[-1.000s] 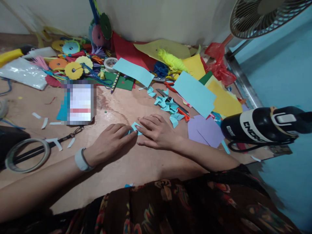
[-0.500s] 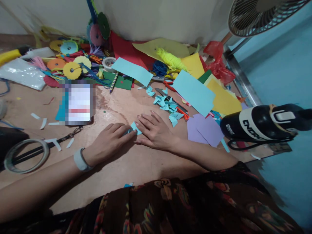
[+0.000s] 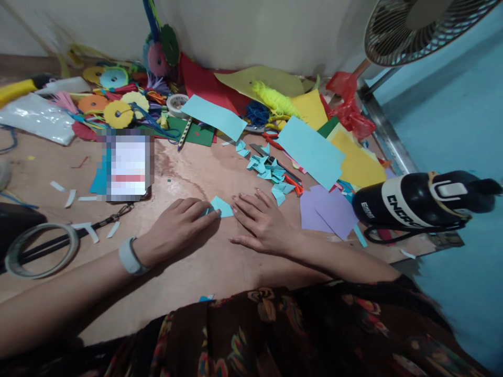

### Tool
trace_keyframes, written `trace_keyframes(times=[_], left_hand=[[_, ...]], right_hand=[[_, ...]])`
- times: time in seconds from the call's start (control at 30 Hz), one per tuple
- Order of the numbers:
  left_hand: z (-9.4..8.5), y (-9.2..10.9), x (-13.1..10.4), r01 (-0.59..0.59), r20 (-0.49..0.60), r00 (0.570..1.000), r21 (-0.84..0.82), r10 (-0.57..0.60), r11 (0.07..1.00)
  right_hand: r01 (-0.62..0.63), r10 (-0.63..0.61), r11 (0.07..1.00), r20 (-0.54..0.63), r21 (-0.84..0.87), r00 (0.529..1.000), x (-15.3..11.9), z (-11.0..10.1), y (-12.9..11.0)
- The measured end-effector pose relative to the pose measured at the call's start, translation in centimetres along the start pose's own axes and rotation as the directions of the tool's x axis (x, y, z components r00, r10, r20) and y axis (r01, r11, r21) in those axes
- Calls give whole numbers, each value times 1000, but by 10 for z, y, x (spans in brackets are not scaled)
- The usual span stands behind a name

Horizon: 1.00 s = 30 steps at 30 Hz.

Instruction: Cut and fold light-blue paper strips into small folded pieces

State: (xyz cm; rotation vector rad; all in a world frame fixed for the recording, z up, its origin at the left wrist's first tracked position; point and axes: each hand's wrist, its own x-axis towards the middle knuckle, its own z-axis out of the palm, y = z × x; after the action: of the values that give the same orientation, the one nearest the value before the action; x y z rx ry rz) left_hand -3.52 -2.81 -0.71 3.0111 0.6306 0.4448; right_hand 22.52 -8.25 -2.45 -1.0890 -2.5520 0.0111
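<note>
A small folded piece of light blue paper lies flat on the table between my hands. My left hand is closed over its left end, thumb and fingers pressing it down and hiding that part. My right hand lies flat with its fingers stretched out, fingertips at the paper's right edge. Beyond my right hand is a pile of small folded light blue paper pieces, with a dark cutter and orange-handled scissors among them.
A black bottle lies at the right by purple paper sheets. A blurred phone and a tape roll are at the left. Coloured paper, yarn and discs crowd the back, below a fan.
My right hand has slid to the right across the paper, uncovering more of it. My left hand has stayed in place on the paper's left end.
</note>
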Motion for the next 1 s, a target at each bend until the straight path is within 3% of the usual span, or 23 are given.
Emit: trace_keyframes(times=[0.17, 0.33, 0.5, 0.63, 0.73, 1.0], left_hand=[[1, -2, -2, -17, 18, 1000, 18, 17, 1000], [2, -2, -4, -27, 8, 1000, 27, 27, 999], [4, 0, -3, 48, 17, 999, -6, -48, 999], [4, 0, -1, 211, -48, 976, -17, -212, 977], [2, -1, 0, 273, -12, 962, -18, -274, 962], [-2, -5, 1, 303, 21, 953, -102, -302, 948]], right_hand=[[-7, 7, 1000, -8, -30, 1000, -19, -6, -1], [-10, 9, 1000, -49, -9, 999, -21, -10, -2], [-49, 56, 995, -73, 90, 996, -6, -6, -1], [-223, 233, 950, -21, 220, 972, 17, -2, 3], [-309, 307, 917, 48, 253, 951, 33, -3, 6], [-278, 256, 903, 112, 327, 960, 39, 0, 6]])
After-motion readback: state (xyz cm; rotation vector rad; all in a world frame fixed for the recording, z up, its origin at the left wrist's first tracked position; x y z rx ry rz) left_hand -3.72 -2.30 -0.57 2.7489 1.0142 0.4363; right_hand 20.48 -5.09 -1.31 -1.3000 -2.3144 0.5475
